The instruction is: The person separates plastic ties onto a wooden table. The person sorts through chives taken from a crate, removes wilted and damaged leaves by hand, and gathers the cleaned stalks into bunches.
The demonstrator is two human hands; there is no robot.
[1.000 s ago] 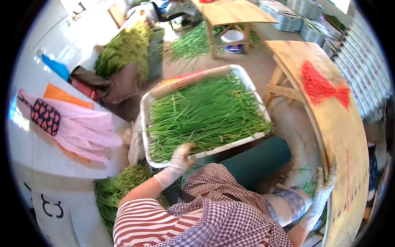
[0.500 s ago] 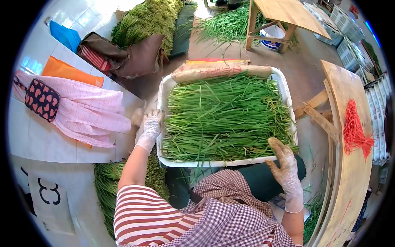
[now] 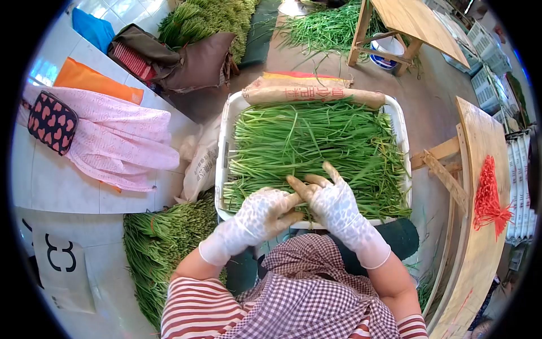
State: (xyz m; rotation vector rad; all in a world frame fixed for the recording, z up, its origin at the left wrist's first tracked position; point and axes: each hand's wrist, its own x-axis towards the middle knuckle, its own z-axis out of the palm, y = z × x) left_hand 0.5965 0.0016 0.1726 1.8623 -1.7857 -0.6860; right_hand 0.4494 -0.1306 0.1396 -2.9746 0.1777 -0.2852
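A white plastic basket [image 3: 223,133] stands in front of me, filled with green garlic chives [image 3: 316,141] laid crosswise. Both my hands wear white patterned gloves with brown-stained fingertips. My left hand [image 3: 265,212] is over the near edge of the basket, its finger and thumb apart and pointing right. My right hand [image 3: 330,198] is beside it with fingers spread, pointing up and left over the chives. The fingertips of the two hands meet or overlap; I see nothing held between them.
A rolled brown sack [image 3: 316,95] lines the basket's far rim. On the right, a wooden bench [image 3: 480,135] holds red ties [image 3: 488,198]. Bundled greens [image 3: 169,243] lie at lower left; a pink cloth [image 3: 132,135] is on the tiled ledge. Farther back is a white bucket [image 3: 387,51].
My left hand has left the basket's left rim and moved right and nearer. My right hand has moved left from the near right corner, so the hands now meet.
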